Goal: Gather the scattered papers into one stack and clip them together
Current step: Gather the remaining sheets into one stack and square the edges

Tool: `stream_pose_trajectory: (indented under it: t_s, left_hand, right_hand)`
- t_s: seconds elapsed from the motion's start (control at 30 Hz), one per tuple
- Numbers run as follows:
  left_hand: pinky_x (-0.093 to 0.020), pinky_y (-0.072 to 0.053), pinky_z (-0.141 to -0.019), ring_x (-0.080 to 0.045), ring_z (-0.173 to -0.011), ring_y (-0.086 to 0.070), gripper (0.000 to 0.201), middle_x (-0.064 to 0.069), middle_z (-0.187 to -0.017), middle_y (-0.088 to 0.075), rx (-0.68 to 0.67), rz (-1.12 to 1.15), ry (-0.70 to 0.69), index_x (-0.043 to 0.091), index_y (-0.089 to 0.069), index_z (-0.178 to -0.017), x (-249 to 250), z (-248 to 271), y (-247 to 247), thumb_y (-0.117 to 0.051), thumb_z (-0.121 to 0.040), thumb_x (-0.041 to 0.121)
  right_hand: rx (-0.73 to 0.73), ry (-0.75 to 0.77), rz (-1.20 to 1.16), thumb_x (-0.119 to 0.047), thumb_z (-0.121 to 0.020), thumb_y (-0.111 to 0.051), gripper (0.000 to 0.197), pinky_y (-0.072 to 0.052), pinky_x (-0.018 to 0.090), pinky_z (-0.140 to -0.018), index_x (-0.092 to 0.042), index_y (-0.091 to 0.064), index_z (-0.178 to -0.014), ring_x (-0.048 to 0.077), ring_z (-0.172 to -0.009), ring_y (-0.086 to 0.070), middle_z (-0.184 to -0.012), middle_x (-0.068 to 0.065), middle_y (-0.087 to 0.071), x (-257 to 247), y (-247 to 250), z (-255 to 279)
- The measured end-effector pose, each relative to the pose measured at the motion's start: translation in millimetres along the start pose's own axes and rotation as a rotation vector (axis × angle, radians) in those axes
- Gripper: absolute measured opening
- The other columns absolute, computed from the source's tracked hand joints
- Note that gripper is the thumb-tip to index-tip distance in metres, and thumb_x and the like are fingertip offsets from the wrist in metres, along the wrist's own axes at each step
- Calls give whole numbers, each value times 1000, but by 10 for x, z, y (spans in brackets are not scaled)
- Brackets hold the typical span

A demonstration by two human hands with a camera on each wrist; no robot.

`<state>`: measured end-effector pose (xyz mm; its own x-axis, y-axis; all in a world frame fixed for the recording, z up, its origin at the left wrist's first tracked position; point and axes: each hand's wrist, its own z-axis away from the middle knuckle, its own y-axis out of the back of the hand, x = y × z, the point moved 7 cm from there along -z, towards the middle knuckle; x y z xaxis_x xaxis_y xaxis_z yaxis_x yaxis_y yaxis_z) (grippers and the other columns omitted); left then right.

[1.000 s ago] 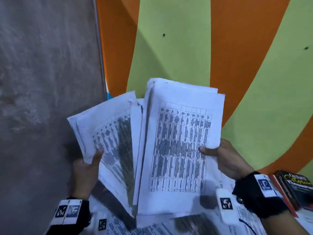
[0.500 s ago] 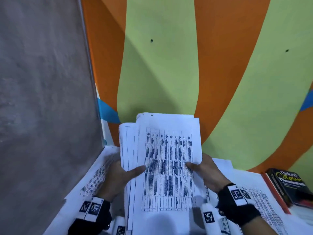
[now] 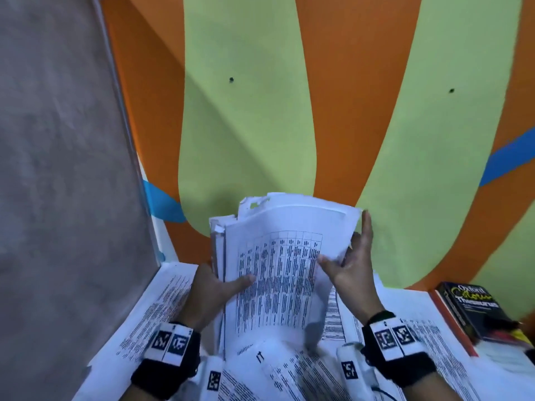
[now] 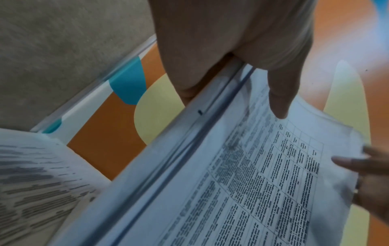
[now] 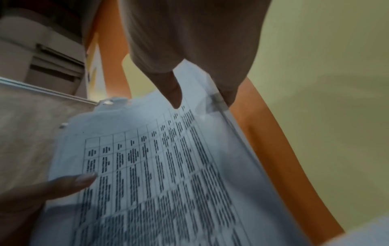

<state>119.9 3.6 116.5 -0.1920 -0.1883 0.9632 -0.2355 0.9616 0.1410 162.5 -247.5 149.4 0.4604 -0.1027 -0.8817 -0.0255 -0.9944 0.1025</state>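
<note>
- The stack (image 3: 278,273) stands nearly upright between both hands above the table (image 3: 249,125), its printed grid page facing the person, with loose sheets (image 3: 162,302) lying under and around it.
- The left hand (image 3: 212,290) grips the stack's left edge — thumb across the front page, fingers behind; if that pinch eases, the back pages could slide out and fan.
- The right hand (image 3: 351,270) holds the right edge with its thumb on the page while its fingers reach up straight behind the top corner. That is a light hold, so the top pages, already curling over, may flop forward or crease.
- The top-left corners look torn and uneven — squaring them by tapping could snag or tear them further.
- Sheets on the table are not gathered yet; setting the stack down on them carelessly would likely mix crooked pages in.
- No clip shows in any view, so clipping may mean freeing a hand, and the stack could splay then.
- A book (image 3: 474,311) lies at the right, near the sheets.
</note>
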Motion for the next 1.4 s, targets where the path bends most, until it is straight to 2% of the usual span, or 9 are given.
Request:
stream_pose_trajectory:
  t_s: [0.07,0.23,0.37,0.53,0.73,0.9,1.03,1.27,1.4]
  left_hand:
    - [-12,-42,-46,-4,-47,-61,24,3,-55,-70,-10,2,-23,14,-66,-56,-25,-23,-23,-87,-64,21]
    - [-18,-52,-59,-9,-62,-67,33,11,-71,-73,-32,20,-57,10,-66,-74,-24,-70,-63,-89,-61,30]
    - [-48,-55,-74,-24,-71,-60,70,-10,-83,-63,78,81,-6,4,-62,-85,-269,-120,96,-85,-53,61]
    - [-43,-55,-79,-26,-80,-71,12,2,-82,-77,79,114,-54,24,-77,-77,-52,-64,65,-85,-69,24]
    - [-28,-58,-75,-11,-88,-73,26,14,-90,-77,119,178,-134,22,-73,-89,139,-65,98,-82,-66,15]
    - [-29,-53,-73,-3,-77,-72,21,22,-77,-74,154,99,-108,27,-71,-83,75,-69,41,-77,-76,9]
    - [-21,-58,-65,-3,-73,-71,21,22,-75,-74,178,108,-156,25,-71,-84,123,-107,120,-79,-74,8]
    - [-17,-51,-60,4,-58,-64,21,20,-59,-69,144,55,-46,24,-66,-65,-94,82,-3,-81,-72,10]
    - [-15,-54,-64,3,-67,-68,18,22,-66,-71,239,97,-132,22,-68,-76,99,175,170,-82,-71,14]
  right_hand:
    - [23,122,134,12,-78,-67,109,-42,6,-94,-23,5,-151,-19,-135,-17,-154,-19,-9,-213,12,-94]
    - [-120,255,389,8,-77,-67,77,-38,-5,-76,-24,-39,-141,17,-112,-48,-120,8,-44,-468,-154,-287]
    - [-145,149,209,4,-77,-71,87,-36,8,-99,-32,-29,-144,12,-129,-44,-141,1,-43,-327,-173,-304]
    - [-78,-235,-105,9,-85,-59,55,-39,54,-108,-17,-41,-130,20,-120,-56,-130,6,-58,214,-240,-178]
    - [-18,-151,-102,8,-88,-55,66,-47,24,-101,-16,-25,-142,2,-117,-55,-132,-8,-53,-20,-192,-155]
    - [8,-160,124,2,-94,-47,29,-44,42,-97,-18,-46,-115,30,-112,-57,-114,19,-61,144,-212,-2]
    - [18,-134,27,1,-92,-52,40,-48,19,-85,-15,-40,-126,-9,-98,-56,-113,-11,-58,29,-177,-10]
    - [3,-185,116,0,-95,-47,33,-44,23,-88,-31,-50,-106,-3,-99,-58,-106,-8,-62,245,-226,223]
    - [72,-2,-3,-2,-96,-47,20,-43,15,-82,-13,-50,-112,3,-96,-57,-107,-1,-62,-149,-168,144]
